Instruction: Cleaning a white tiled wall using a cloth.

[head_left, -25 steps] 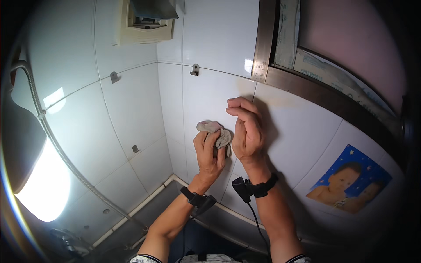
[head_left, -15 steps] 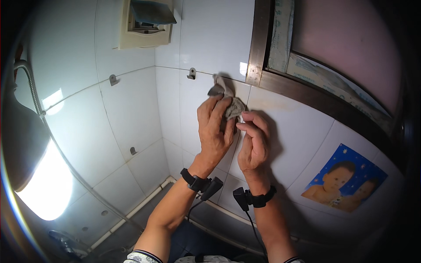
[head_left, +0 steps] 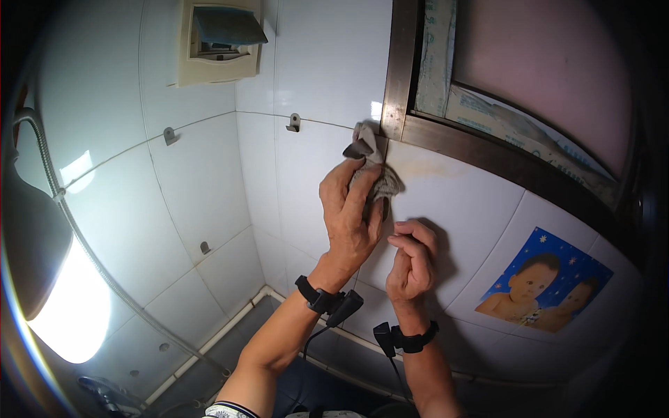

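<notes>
A crumpled grey cloth [head_left: 380, 184] is pressed against the white tiled wall, just below the corner of the metal window frame. My left hand [head_left: 352, 209] is closed around its lower part, and the cloth's upper end stands up past my fingertips. Lower and to the right, my right hand [head_left: 412, 261] is close to the same wall with its fingers loosely bent and slightly apart. Nothing shows in it, though its palm is partly hidden. Each wrist wears a black strap with a small black device and a cable.
At the upper left hangs a cream wall box [head_left: 219, 42] with its flap raised. Metal hooks [head_left: 294, 123] dot the tiles. A shower hose [head_left: 90, 244] runs down the left beside a bright lamp [head_left: 73, 306]. A poster [head_left: 543, 282] is on the right wall; a pale pipe [head_left: 209, 345] follows the wall's base.
My left hand and the cloth have shifted slightly right, nearer the frame corner. My right hand has moved down, away from the cloth. The whole view has shifted a little.
</notes>
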Tool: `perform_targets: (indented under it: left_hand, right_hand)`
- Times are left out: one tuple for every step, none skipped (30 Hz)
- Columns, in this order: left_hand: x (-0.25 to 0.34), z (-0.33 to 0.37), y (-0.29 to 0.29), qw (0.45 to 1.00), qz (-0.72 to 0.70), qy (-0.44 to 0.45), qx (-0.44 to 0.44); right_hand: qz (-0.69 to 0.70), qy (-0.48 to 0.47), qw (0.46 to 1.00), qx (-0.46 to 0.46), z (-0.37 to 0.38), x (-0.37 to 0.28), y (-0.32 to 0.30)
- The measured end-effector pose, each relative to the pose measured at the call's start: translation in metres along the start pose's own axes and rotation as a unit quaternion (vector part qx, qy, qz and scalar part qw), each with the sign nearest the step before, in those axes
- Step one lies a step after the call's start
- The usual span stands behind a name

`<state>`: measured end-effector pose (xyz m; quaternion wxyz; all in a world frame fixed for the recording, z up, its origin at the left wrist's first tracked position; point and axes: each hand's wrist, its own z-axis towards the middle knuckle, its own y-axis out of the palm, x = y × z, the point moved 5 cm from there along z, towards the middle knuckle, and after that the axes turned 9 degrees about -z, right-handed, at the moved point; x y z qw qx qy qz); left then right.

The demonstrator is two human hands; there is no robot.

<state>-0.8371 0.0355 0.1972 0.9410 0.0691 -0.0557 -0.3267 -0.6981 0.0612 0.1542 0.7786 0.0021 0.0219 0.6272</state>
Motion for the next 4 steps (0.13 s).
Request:
perform_targets:
  left_hand:
    - [-0.001, -0.012, -0.001, 1.0, 0.001, 0.0, -0.002]
    - [0.001, -0.04, -0.001, 1.0, -0.007, -0.012, -0.022]
    - [0.002, -0.077, -0.009, 0.999, -0.005, -0.023, -0.046]
    - [-0.002, -0.079, -0.017, 0.998, 0.006, -0.022, -0.052]
  right_hand:
    - [-0.007, 0.009, 1.0, -0.002, -0.004, 0.001, -0.003]
    - [0.001, 0.014, 1.0, -0.004, -0.007, 0.004, -0.008]
    - [0.009, 0.018, 1.0, -0.002, -0.008, 0.007, -0.01]
    - [-0.014, -0.021, 0.999, -0.04, -0.011, 0.006, -0.007]
